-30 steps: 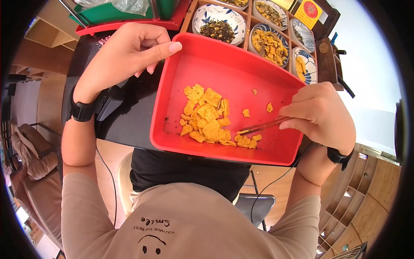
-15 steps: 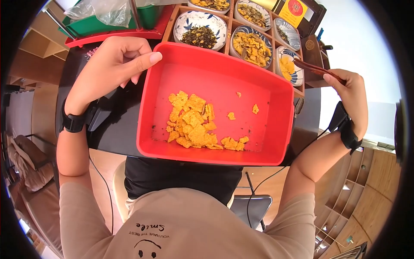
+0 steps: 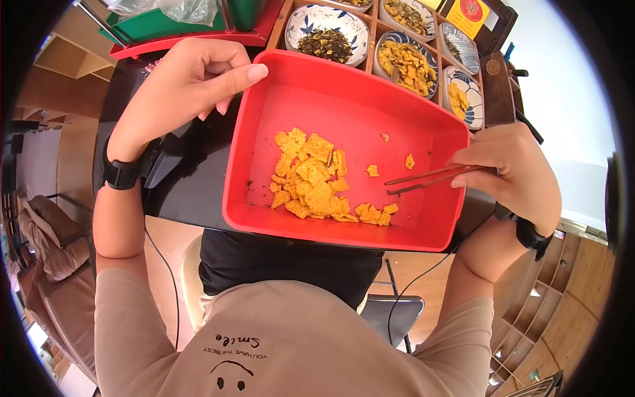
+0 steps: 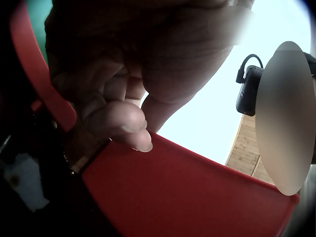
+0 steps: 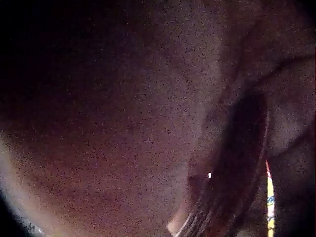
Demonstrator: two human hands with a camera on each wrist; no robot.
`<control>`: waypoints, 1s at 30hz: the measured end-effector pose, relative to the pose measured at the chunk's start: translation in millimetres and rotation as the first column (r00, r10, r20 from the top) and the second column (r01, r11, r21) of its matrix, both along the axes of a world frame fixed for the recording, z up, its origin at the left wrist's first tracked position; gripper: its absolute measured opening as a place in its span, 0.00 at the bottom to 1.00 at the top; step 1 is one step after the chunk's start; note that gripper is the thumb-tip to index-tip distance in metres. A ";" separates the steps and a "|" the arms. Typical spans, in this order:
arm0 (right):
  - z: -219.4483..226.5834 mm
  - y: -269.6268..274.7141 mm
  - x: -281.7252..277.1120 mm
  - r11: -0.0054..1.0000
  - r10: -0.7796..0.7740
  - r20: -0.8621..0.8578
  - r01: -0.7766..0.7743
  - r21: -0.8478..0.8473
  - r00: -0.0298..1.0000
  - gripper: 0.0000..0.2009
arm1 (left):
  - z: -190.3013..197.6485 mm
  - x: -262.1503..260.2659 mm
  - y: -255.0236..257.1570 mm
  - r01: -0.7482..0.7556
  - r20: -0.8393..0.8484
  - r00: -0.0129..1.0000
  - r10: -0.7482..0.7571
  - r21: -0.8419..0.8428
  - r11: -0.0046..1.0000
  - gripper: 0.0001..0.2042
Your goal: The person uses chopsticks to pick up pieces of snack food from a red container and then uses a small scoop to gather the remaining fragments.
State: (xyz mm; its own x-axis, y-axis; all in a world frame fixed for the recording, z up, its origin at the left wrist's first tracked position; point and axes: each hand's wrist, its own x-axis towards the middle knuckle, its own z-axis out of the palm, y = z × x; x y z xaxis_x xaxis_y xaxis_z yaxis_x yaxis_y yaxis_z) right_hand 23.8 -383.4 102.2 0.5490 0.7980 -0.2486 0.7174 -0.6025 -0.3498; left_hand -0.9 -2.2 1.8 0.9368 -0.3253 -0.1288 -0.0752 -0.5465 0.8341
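Nearest is the person's beige T-shirt (image 3: 264, 317), printed with a smiling face and the word "Smile". Beyond it, on the black table (image 3: 178, 192), sits a red plastic tray (image 3: 344, 112). Inside, a small cluster of yellow flakes (image 3: 375, 215) lies by the near wall, just beside a larger heap of yellow flakes (image 3: 312, 178) left of the middle; three loose bits lie farther in.

The right hand (image 3: 512, 162), over the tray's right side, pinches slender dark tongs (image 3: 433, 178) between thumb and fingers. Their tips are parted and hold nothing; whether they touch the tray floor, I cannot tell. The left hand (image 3: 188, 86) grips the tray's far left corner, thumb on the rim.

Past the far wall stands a wooden divided box (image 3: 370, 33) of patterned bowls, one holding dark leafy bits (image 3: 324, 45), others yellowish pieces. To the far left is a green bin (image 3: 145, 30) with clear plastic.
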 end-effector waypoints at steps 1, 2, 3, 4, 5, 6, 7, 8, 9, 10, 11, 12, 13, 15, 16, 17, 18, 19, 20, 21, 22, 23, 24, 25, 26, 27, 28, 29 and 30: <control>-4.2 2.0 0.8 1.000 -0.004 0.021 0.004 0.008 1.000 0.11 | 0.0 0.2 -0.3 0.001 0.001 1.000 -0.001 -0.002 1.000 0.16; -7.1 4.5 0.8 1.000 -0.008 0.042 0.007 0.017 0.999 0.11 | 0.0 0.0 -0.2 0.004 0.013 1.000 -0.004 -0.003 1.000 0.17; -8.9 7.3 0.0 1.000 -0.006 0.042 0.006 0.016 0.999 0.11 | -0.2 -0.3 0.2 0.006 0.025 1.000 -0.006 -0.004 1.000 0.17; -10.5 10.3 -0.9 0.998 -0.059 0.088 0.058 0.015 0.994 0.11 | -0.6 -0.6 0.7 0.004 0.025 1.000 -0.004 -0.005 1.000 0.17; -12.1 12.2 -1.5 0.994 -0.111 0.134 0.110 0.016 0.985 0.11 | -1.2 -0.7 1.0 0.006 0.038 0.999 -0.006 -0.002 1.000 0.17; -14.4 12.7 -0.5 0.994 -0.110 0.134 0.109 0.016 0.985 0.11 | -1.5 -0.6 1.0 0.009 0.051 0.999 -0.009 0.000 1.000 0.17; -17.2 13.4 1.7 0.995 -0.102 0.106 0.100 0.019 0.989 0.11 | -1.7 -0.5 0.8 0.009 0.051 0.999 -0.009 0.000 1.000 0.17; -18.8 14.0 3.1 0.996 -0.094 0.079 0.092 0.021 0.992 0.11 | -1.8 -0.5 0.6 0.011 0.050 0.999 -0.011 -0.001 1.000 0.17; -19.2 14.9 3.3 0.996 -0.093 0.079 0.092 0.021 0.992 0.11 | -1.9 -0.5 0.8 0.012 0.049 0.999 -0.012 -0.001 1.000 0.17; -19.7 16.3 3.4 0.998 -0.069 0.088 0.069 0.009 0.994 0.11 | -2.3 -0.5 1.3 0.011 0.049 0.999 -0.011 -0.001 1.000 0.17; -20.2 17.0 3.6 0.999 -0.045 0.096 0.046 -0.002 0.994 0.11 | -2.6 -0.3 1.8 0.016 0.056 0.998 -0.016 0.001 1.000 0.17; -22.2 16.1 4.1 0.999 -0.045 0.096 0.045 -0.002 0.994 0.11 | -2.9 -0.2 2.0 0.021 0.063 0.998 -0.021 0.002 1.000 0.17; -24.9 15.3 4.6 0.999 -0.034 0.101 0.033 0.008 0.994 0.11 | -3.2 -0.4 1.9 0.021 0.062 0.998 -0.021 0.002 1.000 0.17; -26.0 14.4 4.4 1.000 -0.023 0.107 0.021 0.018 0.994 0.11 | -3.5 -0.5 2.0 0.017 0.064 0.998 -0.017 0.001 1.000 0.17; -24.4 16.4 3.1 1.000 -0.023 0.106 0.023 0.004 0.994 0.11 | -3.6 -0.5 2.1 0.018 0.064 0.998 -0.018 0.001 1.000 0.17; -23.5 17.3 2.4 1.000 -0.023 0.106 0.024 -0.009 0.994 0.11 | -3.7 -0.5 2.2 0.016 0.057 0.998 -0.016 0.000 1.000 0.17; -23.4 16.7 2.6 1.000 -0.024 0.106 0.025 -0.009 0.994 0.11 | -3.6 -0.2 2.1 0.015 0.051 0.999 -0.015 -0.002 1.000 0.17; -23.2 15.8 3.2 1.000 0.011 0.116 -0.010 -0.005 0.993 0.11 | -3.2 -0.1 1.9 0.016 0.051 0.999 -0.015 -0.002 1.000 0.17; -23.0 15.6 3.2 0.999 0.045 0.126 -0.045 -0.003 0.991 0.11 | -2.6 -0.3 1.9 0.013 0.047 0.999 -0.013 0.000 1.000 0.17; -22.6 15.9 2.8 0.999 0.045 0.127 -0.045 -0.003 0.991 0.11 | -2.4 -0.4 1.9 0.011 0.042 0.999 -0.011 0.001 1.000 0.17; -21.7 16.9 1.8 0.998 0.063 0.125 -0.065 0.010 0.990 0.10 | -2.5 -0.5 1.9 0.011 0.043 0.999 -0.011 0.001 1.000 0.17; -20.8 17.4 0.9 0.996 0.081 0.124 -0.084 0.023 0.989 0.10 | -2.9 -0.6 1.7 0.009 0.045 0.999 -0.009 0.003 1.000 0.17; -20.1 17.4 0.3 0.996 0.080 0.124 -0.084 0.023 0.989 0.10 | -3.1 -0.6 1.5 0.007 0.048 0.999 -0.007 0.005 1.000 0.17; -19.2 17.3 -0.1 0.996 0.085 0.127 -0.087 0.014 0.988 0.10 | -2.6 -0.7 1.3 0.007 0.048 0.999 -0.007 0.004 1.000 0.17; -18.2 17.4 -0.5 0.996 0.090 0.130 -0.091 0.005 0.987 0.10 | -1.8 -0.8 1.1 0.005 0.039 0.999 -0.006 0.003 1.000 0.17; -16.3 17.3 -0.5 0.996 0.090 0.130 -0.092 0.005 0.987 0.10 | -1.2 -0.8 1.0 0.003 0.031 1.000 -0.003 0.002 1.000 0.17; -13.8 16.8 -0.3 0.996 0.093 0.118 -0.095 0.005 0.989 0.10 | -1.4 -0.6 1.1 0.003 0.031 1.000 -0.003 0.002 1.000 0.17; -11.3 15.9 0.0 0.995 0.097 0.106 -0.098 0.005 0.990 0.10 | -2.0 -0.6 1.0 0.005 0.040 0.999 -0.005 0.000 1.000 0.17; -9.2 14.2 0.2 0.995 0.098 0.108 -0.099 0.003 0.989 0.10 | -2.4 -0.7 1.0 0.007 0.049 0.999 -0.007 -0.002 1.000 0.17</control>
State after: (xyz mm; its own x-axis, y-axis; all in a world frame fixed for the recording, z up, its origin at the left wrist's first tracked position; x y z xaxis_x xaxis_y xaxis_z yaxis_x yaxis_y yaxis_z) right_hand 24.0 -369.1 93.0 0.4910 0.8513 -0.1851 0.8067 -0.5245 -0.2724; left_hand -1.5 -1.2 -0.6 0.9398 -0.3317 -0.0818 -0.1197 -0.5440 0.8305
